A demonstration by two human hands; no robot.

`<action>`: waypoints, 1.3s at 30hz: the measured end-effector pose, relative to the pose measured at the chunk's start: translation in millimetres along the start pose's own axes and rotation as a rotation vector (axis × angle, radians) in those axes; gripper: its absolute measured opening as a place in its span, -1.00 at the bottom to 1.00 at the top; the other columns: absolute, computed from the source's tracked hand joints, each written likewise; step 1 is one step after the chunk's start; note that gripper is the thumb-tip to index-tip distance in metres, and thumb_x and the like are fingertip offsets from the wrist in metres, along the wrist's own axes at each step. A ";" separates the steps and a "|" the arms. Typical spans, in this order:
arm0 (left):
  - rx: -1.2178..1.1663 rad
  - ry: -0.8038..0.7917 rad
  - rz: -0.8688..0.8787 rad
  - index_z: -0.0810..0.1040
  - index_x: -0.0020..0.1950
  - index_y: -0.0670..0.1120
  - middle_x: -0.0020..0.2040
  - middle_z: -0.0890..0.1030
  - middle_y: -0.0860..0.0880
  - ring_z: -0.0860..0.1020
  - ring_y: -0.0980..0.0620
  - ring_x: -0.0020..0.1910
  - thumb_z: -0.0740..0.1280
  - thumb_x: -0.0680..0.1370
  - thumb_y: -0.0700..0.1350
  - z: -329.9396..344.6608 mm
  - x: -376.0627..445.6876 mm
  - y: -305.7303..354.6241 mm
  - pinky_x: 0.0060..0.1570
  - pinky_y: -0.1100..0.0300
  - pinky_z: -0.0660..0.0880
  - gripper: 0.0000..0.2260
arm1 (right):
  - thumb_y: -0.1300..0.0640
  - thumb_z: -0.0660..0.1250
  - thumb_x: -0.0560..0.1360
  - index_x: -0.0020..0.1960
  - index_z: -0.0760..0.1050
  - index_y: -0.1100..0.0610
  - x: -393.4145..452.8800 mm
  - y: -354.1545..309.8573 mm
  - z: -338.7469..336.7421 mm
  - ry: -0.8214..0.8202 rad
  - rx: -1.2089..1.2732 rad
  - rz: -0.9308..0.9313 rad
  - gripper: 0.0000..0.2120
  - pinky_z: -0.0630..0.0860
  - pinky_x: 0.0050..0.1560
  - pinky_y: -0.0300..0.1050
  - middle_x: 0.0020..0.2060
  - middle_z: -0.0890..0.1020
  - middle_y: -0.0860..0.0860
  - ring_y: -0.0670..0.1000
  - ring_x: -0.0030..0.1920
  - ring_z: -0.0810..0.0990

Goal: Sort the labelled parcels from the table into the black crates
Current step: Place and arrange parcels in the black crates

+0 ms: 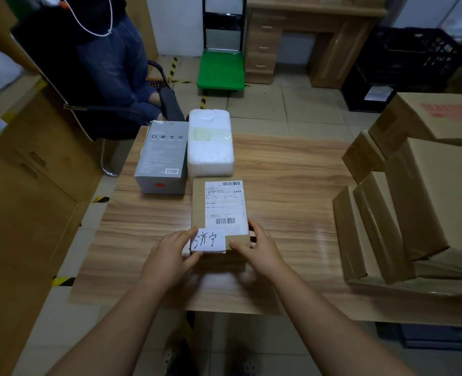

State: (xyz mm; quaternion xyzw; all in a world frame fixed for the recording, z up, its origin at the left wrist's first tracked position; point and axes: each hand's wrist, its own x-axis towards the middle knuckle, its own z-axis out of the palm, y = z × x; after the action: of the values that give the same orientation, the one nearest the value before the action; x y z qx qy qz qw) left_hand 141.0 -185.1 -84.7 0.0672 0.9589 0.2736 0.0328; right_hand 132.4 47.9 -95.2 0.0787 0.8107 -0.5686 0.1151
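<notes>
A flat brown cardboard parcel [219, 213] lies on the wooden table [292, 191], with a printed shipping label on top and a white handwritten slip at its near end. My left hand [171, 252] grips the parcel's near left corner, thumb on the slip. My right hand [257, 246] grips the near right corner, with its thumb on the top. Behind it stand a grey product box [161, 157] and a white foam-wrapped parcel [210, 143]. Black crates [403, 66] are stacked on the floor at the far right.
Stacked cardboard boxes [414, 202] crowd the table's right side. A person sits on a chair [110, 85] beyond the table's far left corner. A green hand trolley [221, 69] and a wooden desk [305, 36] stand at the back. Cardboard [21, 199] lines the left.
</notes>
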 end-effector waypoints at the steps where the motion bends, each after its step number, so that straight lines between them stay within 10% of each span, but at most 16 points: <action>1: 0.000 0.004 0.004 0.45 0.41 0.02 0.26 0.56 0.04 0.49 -0.02 0.23 0.46 0.46 0.04 -0.8 0.8 -0.8 0.21 0.05 0.42 -0.46 | 0.06 0.57 0.40 0.37 0.32 -0.19 0.6 0.3 -0.9 -0.009 -0.022 -0.012 -0.34 0.56 0.16 -0.15 0.28 0.47 -0.06 -0.13 0.14 0.55; 12: -0.147 -0.123 -0.086 0.23 0.53 -0.06 0.41 0.40 -0.01 0.34 -0.01 0.39 0.57 0.32 0.10 -2.3 23.3 -8.9 0.37 0.12 0.27 -0.11 | -0.03 0.67 0.23 0.59 0.15 -0.06 18.0 -2.8 -20.2 -0.189 -0.265 -0.010 0.08 0.47 0.34 0.01 0.40 0.37 -0.04 -0.01 0.31 0.47; 21: -0.247 -0.127 -0.035 0.26 0.53 0.01 0.30 0.46 0.02 0.41 0.08 0.29 0.57 0.34 0.03 -0.6 12.5 -8.7 0.29 0.19 0.32 -0.17 | 0.14 0.60 0.28 0.29 0.13 -0.57 6.8 2.8 -18.1 -0.173 -0.246 -0.106 -0.06 0.56 0.17 -0.14 0.25 0.44 -0.19 -0.17 0.14 0.53; 25: -0.242 -0.068 0.009 0.24 0.53 0.06 0.31 0.43 0.09 0.40 0.13 0.28 0.54 0.36 0.05 -10.8 -1.5 4.6 0.29 0.18 0.34 -0.19 | 0.12 0.56 0.32 0.43 0.14 -0.45 -8.3 0.2 -27.0 -0.154 -0.232 -0.162 -0.08 0.51 0.02 -0.40 0.23 0.43 -0.29 -0.29 0.17 0.48; 39: -0.181 0.286 0.198 0.20 0.55 0.02 0.37 0.39 0.13 0.40 0.14 0.30 0.54 0.38 0.05 -122.7 -13.0 68.5 0.28 0.09 0.42 -0.17 | 0.08 0.65 0.25 0.56 0.22 -0.13 -35.5 -125.5 -59.6 0.007 -0.226 -0.495 0.00 0.54 -0.07 -0.36 0.22 0.45 -0.12 -0.20 0.16 0.49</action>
State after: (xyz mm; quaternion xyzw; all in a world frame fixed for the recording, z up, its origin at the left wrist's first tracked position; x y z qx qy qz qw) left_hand 149.2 -193.2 56.0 0.1186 0.9140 0.3673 -0.1249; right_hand 128.3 61.3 47.5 -0.1334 0.8638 -0.4853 -0.0222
